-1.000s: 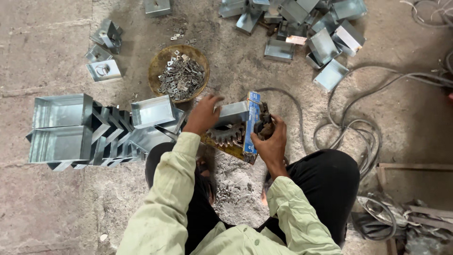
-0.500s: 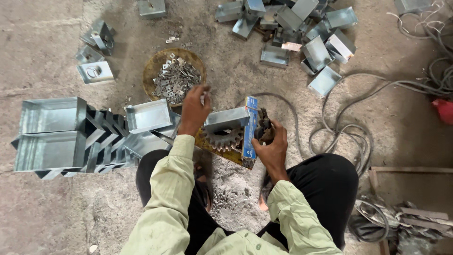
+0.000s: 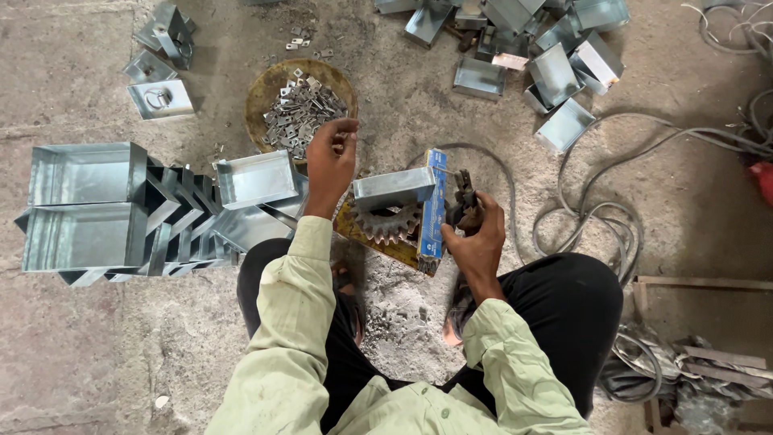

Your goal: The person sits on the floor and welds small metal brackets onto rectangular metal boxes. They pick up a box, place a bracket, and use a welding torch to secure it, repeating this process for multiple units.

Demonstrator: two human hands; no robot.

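1. The person sits on the concrete floor (image 3: 105, 346), and the left hand (image 3: 330, 161) is stretched out over the shallow round dish (image 3: 266, 89) full of small metal clips (image 3: 302, 113). The fingers are pinched together at the tips near the dish's near edge; whether a clip is actually between them is too small to tell.

2. The right hand (image 3: 477, 238) is wrapped tight around a dark hand tool (image 3: 463, 197), which stands upright just beside the blue end of the metal box (image 3: 394, 189) being worked on.

3. That box sits right in front of the knees, resting on a toothed gear (image 3: 386, 221) with a yellowish plate under it. Looks like a homemade jig, honestly.

4. To do this bit well, probably best to take one clip at a time by its flat end, so it goes onto the box edge without fumbling or re-gripping.

5. The right hand should likely hold the tool steady against the box while the left one fetches, otherwise the box may slide off the gear.

6. Off to the left there's a nested row of finished trays (image 3: 121, 209); more loose boxes (image 3: 555, 72) lie scattered at the top, and cables (image 3: 596, 217) loop on the right, close enough to snag a knee.
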